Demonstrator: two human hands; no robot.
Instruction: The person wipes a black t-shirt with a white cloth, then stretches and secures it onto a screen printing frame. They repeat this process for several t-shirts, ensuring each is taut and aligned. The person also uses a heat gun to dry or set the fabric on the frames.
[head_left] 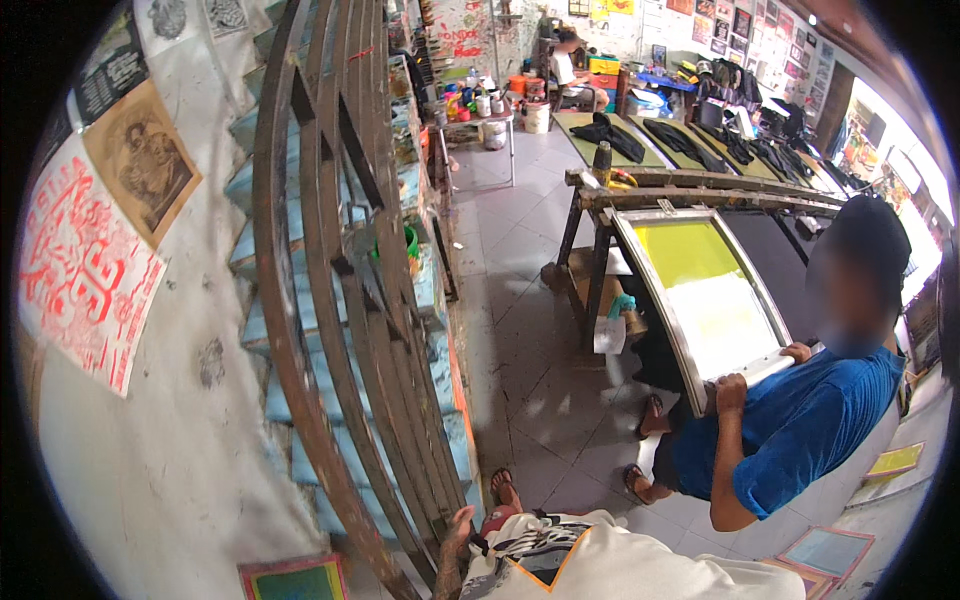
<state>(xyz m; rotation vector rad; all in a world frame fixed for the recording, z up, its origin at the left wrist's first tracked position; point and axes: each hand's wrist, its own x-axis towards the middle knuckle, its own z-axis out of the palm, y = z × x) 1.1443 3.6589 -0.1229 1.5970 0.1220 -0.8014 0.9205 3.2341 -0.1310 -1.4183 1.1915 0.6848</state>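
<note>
My left hand (459, 527) hangs at the lower middle, beside the lower end of the brown metal stair railing (300, 330). Its fingers look loosely apart, and I see nothing in them; whether it touches the railing I cannot tell. My right hand is out of sight. To my right a person in a blue shirt (815, 425) grips the near end of a screen printing frame (655, 295) with both hands. The frame lies tilted over a dark worktable (765, 245), and its mesh is yellow-green at the far part and bright white nearer.
Blue stairs (330, 440) run behind the railing at left. A tiled floor (515, 330) stretches ahead. Farther back are a small table with paint pots (485, 108), a seated person (575, 75) and boards with black garments (610, 135). Coloured frames (825, 550) lie at lower right.
</note>
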